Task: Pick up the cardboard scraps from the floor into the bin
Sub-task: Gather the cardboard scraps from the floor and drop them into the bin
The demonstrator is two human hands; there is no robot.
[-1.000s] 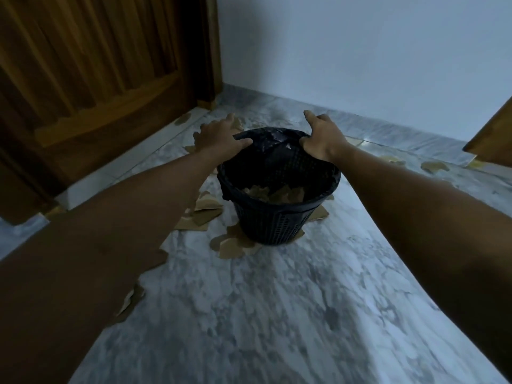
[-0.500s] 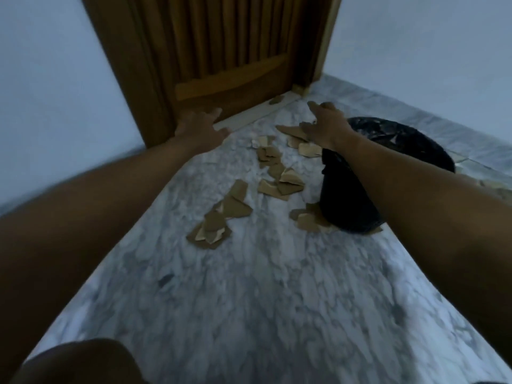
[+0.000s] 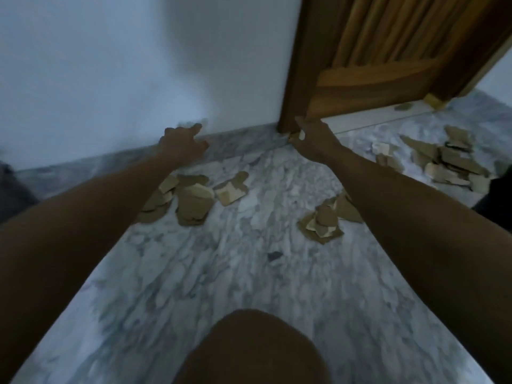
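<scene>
Both arms reached out low over the marble floor (image 3: 249,286), and the middle of it lay bare between them, a broad lane running from the knee (image 3: 249,347) at the near edge up to the far skirting. The white wall (image 3: 110,65) closed off the far left; the wooden door (image 3: 388,56) and its frame stood far right, the frame's foot meeting the skirting. The left hand (image 3: 182,141) hung just before the wall's base, fingers spread and loosely bent, nothing in it. The right hand (image 3: 313,138) was at the foot of the door frame, fingers extended and a little bent, with a small pale scrap (image 3: 301,135) showing at its thumb side; whether it pinched that piece or merely lay against it, I could not tell through the blur. Cardboard scraps were everywhere else: a left pile (image 3: 191,202) partly under the left forearm, a smaller heap (image 3: 322,223) beside the right forearm, and a wide scatter (image 3: 448,159) far right near the door. A dark shape (image 3: 498,195) at the right edge, just beside that scatter, might have been the bin, though too little showed to be sure.
</scene>
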